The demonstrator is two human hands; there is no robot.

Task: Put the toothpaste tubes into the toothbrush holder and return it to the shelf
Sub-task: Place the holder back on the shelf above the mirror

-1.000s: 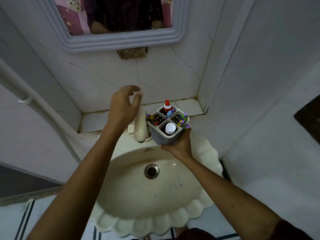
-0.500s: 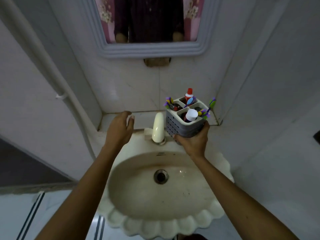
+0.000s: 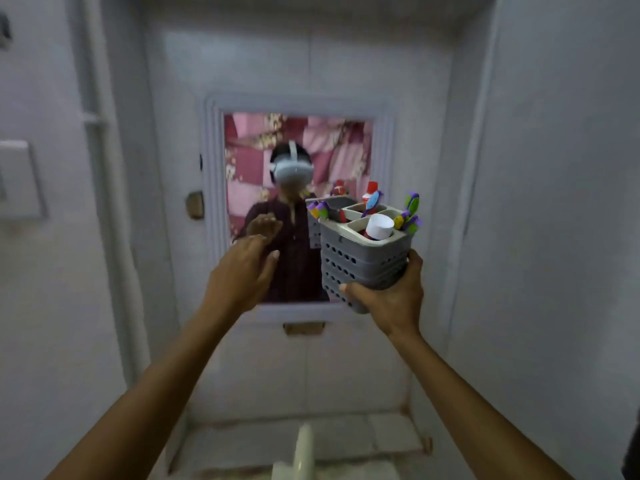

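Observation:
My right hand (image 3: 391, 299) grips the bottom of a grey perforated toothbrush holder (image 3: 360, 263), raised in front of the mirror's lower right corner. Its compartments hold a toothpaste tube with a white cap (image 3: 379, 228), another with a red cap (image 3: 370, 190), and several colourful toothbrushes (image 3: 408, 213). To the left of the holder, my left hand (image 3: 242, 271) is raised at about the same height, fingers apart and holding nothing.
A framed wall mirror (image 3: 298, 105) hangs straight ahead and reflects a person in a headset. A cream tap (image 3: 303, 448) and a tiled ledge (image 3: 381, 441) lie at the bottom. A pipe (image 3: 104, 168) runs up the left wall.
The view has tilted up from the sink to the mirror. My right hand has lifted the holder from sink level to mirror height, and my left hand has risen beside it.

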